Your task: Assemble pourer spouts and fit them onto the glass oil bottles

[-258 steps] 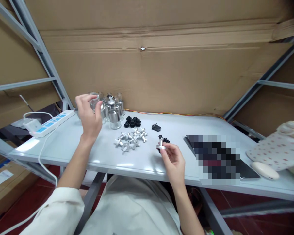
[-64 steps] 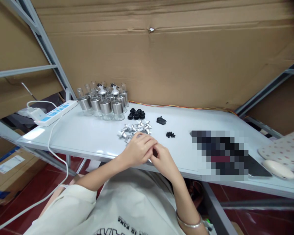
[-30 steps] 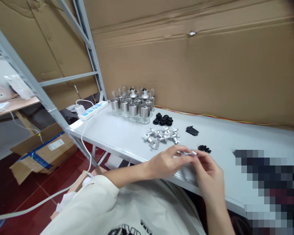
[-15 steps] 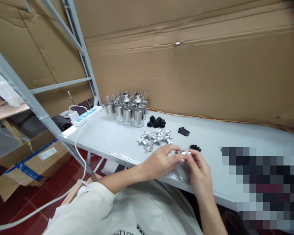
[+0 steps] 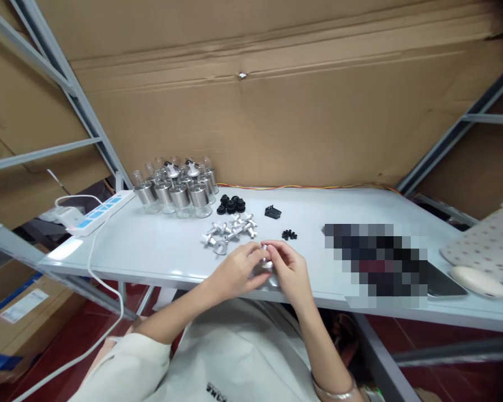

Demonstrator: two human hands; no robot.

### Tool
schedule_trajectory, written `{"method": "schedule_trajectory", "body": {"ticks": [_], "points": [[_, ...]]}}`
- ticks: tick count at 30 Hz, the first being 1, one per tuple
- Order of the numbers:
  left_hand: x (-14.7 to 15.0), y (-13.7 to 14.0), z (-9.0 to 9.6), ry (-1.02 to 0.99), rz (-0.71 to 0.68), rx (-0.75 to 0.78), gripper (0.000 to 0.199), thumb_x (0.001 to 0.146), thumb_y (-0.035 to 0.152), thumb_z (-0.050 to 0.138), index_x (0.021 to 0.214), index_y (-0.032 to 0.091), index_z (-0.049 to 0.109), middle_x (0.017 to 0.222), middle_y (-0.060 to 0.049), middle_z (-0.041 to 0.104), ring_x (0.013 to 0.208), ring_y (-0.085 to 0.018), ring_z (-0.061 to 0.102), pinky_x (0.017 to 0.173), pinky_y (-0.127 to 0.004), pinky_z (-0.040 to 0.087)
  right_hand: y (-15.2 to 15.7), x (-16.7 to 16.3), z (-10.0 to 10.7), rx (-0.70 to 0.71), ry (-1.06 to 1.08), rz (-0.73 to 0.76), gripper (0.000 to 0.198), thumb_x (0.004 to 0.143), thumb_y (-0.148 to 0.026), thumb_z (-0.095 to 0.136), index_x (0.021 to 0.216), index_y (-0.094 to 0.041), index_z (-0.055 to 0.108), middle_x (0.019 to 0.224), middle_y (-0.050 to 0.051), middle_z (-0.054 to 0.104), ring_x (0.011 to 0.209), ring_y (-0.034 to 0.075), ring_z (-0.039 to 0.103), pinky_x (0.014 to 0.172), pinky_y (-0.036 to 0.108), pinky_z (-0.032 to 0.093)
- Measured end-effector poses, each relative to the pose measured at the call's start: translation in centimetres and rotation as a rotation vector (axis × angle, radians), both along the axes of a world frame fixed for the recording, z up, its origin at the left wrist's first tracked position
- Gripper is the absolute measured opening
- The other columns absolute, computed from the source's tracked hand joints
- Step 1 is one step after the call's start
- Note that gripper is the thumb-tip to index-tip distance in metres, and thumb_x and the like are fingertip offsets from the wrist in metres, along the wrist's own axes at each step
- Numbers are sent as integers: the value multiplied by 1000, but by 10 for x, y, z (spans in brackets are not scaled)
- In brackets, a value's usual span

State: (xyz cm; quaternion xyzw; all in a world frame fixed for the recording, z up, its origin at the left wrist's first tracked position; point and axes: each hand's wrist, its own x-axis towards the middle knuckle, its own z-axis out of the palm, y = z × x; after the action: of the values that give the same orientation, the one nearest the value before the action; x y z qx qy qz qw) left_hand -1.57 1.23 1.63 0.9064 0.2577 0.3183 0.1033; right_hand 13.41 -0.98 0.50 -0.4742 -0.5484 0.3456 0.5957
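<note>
Both hands meet over the table's front edge around a small silver pourer spout (image 5: 267, 264), mostly covered by the fingers. My left hand (image 5: 238, 272) has thumb and fingers closed about its left side. My right hand (image 5: 291, 272) pinches it from the right. Just behind the hands lies a loose pile of silver pourer spouts (image 5: 232, 228). Beyond that sits a cluster of black stoppers (image 5: 231, 205). Flat black pieces (image 5: 273, 211) lie to the right, and small black caps (image 5: 289, 234) are nearer my right hand.
Several glass bottles with steel sleeves (image 5: 180, 195) stand at the back left, two topped with pourers. A white power strip (image 5: 96, 215) lies at the table's left end. Rightward are a blurred-out area (image 5: 377, 262), a pale oval object (image 5: 478, 281) and a spotted pouch (image 5: 486, 245).
The view has turned to the right, so the table's right end now shows. The hands remain together on the spout; the fingers have shifted slightly around it.
</note>
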Motion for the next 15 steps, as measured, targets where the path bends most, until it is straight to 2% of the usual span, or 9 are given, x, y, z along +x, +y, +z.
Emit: {"method": "schedule_trajectory", "body": {"ticks": [5,8,12,15], "points": [[-2,3,-1,-35,-4,-85,23,88,21,53,111,18,49,105,-9,56,98,-19,59,84,-34,52,0,-6,2,47,-79,-51,24,86,-36,51,90,-18,66,84,7,71,75,19,65,70,31,52],[-2,4,0,-65,-17,-101,21,91,22,50,111,18,51,103,-8,58,96,-19,60,85,-33,51,2,5,5,87,-212,-106,22,85,-32,51,91,-19,67,87,8,70,77,20,64,68,31,51],[-3,3,2,-61,-13,-118,22,92,24,49,113,18,54,106,-9,60,95,-17,61,86,-30,51,11,41,5,174,-494,-393,22,84,-27,48,88,-18,67,84,9,67,77,23,59,73,37,48],[-3,3,2,-32,-4,-59,23,92,23,49,113,16,56,105,-9,62,94,-17,62,84,-30,51,19,65,-4,136,-717,-529,28,84,-23,45,98,-16,67,89,13,64,83,27,55,80,43,44]]}}
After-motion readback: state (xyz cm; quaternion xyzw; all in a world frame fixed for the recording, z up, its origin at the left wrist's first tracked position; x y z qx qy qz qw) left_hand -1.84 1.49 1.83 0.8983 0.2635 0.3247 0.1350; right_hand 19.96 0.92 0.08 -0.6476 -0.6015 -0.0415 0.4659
